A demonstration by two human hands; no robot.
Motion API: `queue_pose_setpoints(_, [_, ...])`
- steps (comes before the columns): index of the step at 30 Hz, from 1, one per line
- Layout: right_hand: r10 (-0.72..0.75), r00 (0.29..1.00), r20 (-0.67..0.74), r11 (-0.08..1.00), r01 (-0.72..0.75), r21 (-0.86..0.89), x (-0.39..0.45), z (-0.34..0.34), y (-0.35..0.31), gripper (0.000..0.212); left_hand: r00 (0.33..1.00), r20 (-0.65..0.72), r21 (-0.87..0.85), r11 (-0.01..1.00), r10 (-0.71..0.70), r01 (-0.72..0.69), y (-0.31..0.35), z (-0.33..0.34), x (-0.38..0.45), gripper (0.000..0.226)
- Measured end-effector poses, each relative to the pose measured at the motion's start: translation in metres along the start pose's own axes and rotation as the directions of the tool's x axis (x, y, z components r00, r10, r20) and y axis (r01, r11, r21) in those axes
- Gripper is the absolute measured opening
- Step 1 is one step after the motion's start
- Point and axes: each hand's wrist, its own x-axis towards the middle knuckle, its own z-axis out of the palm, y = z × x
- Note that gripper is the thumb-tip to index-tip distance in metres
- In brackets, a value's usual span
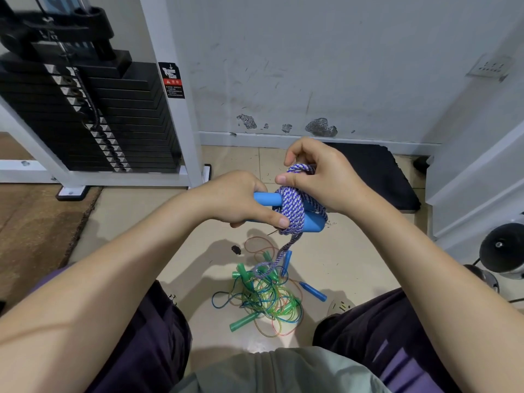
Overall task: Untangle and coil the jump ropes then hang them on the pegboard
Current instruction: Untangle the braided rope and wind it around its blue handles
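Note:
My left hand (241, 198) grips two blue handles (268, 199) held side by side, with a purple-and-white braided rope (292, 207) wound around them. Above the wraps, my right hand (320, 177) pinches a loop of that rope. A loose tail of the braided rope (279, 258) hangs down to the floor. There it meets a tangled pile of thin green, blue and orange jump ropes (265, 302) with green handles (243, 321) and blue handles (313, 291). No pegboard is in view.
A black weight stack (93, 117) in a white frame stands at the left. A black mat (377, 174) lies against the scuffed wall ahead. A brown mat (37, 222) covers the floor on the left. My knees flank the pile.

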Motion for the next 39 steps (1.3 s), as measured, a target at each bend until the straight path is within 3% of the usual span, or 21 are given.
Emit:
queue_pose_setpoints(6, [-0.064, 0.998, 0.018, 0.995, 0.062, 0.072, 0.0, -0.001, 0.002, 0.026, 0.999, -0.026, -0.087, 0.996, 0.035, -0.037, 0.0, -0.002, -0.003, 0.052])
queue_pose_setpoints(12, [0.047, 0.992, 0.114, 0.956, -0.078, 0.281, -0.001, -0.002, 0.008, 0.019, 0.998, -0.044, -0.195, 0.98, 0.041, -0.049, 0.0, -0.005, -0.007, 0.056])
queue_pose_setpoints(16, [0.119, 0.96, 0.254, 0.781, -0.248, 0.573, -0.001, -0.01, 0.012, 0.011, 0.996, -0.087, -0.393, 0.917, 0.037, -0.068, -0.002, -0.012, -0.007, 0.059])
queue_pose_setpoints(18, [0.08, 0.938, 0.336, 0.65, -0.305, 0.696, -0.002, -0.012, 0.013, 0.027, 0.994, -0.1, -0.517, 0.852, 0.038, -0.084, -0.002, -0.014, -0.006, 0.047])
queue_pose_setpoints(20, [0.027, 0.914, 0.405, 0.592, -0.341, 0.73, -0.003, -0.01, 0.014, 0.053, 0.994, -0.106, -0.653, 0.753, 0.025, -0.089, -0.002, -0.014, -0.005, 0.042])
queue_pose_setpoints(22, [0.03, 0.9, 0.436, 0.605, -0.363, 0.708, -0.004, -0.006, 0.015, 0.068, 0.993, -0.117, -0.741, 0.666, 0.009, -0.093, -0.003, -0.015, -0.003, 0.037])
queue_pose_setpoints(23, [0.049, 0.901, 0.432, 0.621, -0.366, 0.693, -0.005, -0.005, 0.015, 0.064, 0.992, -0.126, -0.761, 0.641, 0.002, -0.098, -0.003, -0.016, -0.003, 0.036])
queue_pose_setpoints(26, [0.121, 0.925, 0.361, 0.739, -0.327, 0.589, -0.005, 0.002, 0.011, 0.038, 0.989, -0.15, -0.784, 0.61, -0.004, -0.116, -0.002, -0.016, -0.005, 0.033])
queue_pose_setpoints(29, [0.196, 0.936, 0.293, 0.88, -0.3, 0.369, -0.007, 0.012, 0.003, 0.009, 0.99, -0.138, -0.798, 0.588, 0.028, -0.128, -0.001, -0.012, -0.005, 0.025])
queue_pose_setpoints(32, [0.224, 0.942, 0.249, 0.879, -0.306, 0.367, -0.008, 0.021, -0.005, 0.028, 0.982, -0.187, -0.826, 0.537, 0.022, -0.17, 0.001, -0.012, -0.006, 0.025])
queue_pose_setpoints(35, [0.178, 0.96, 0.216, 0.886, -0.252, 0.389, -0.006, 0.023, -0.01, 0.034, 0.958, -0.285, -0.811, 0.541, -0.033, -0.223, 0.0, -0.016, -0.005, 0.028])
queue_pose_setpoints(39, [0.218, 0.941, 0.261, 0.847, -0.315, 0.429, -0.007, 0.016, -0.011, 0.038, 0.911, -0.39, -0.785, 0.566, -0.136, -0.251, -0.007, -0.022, -0.002, 0.031])
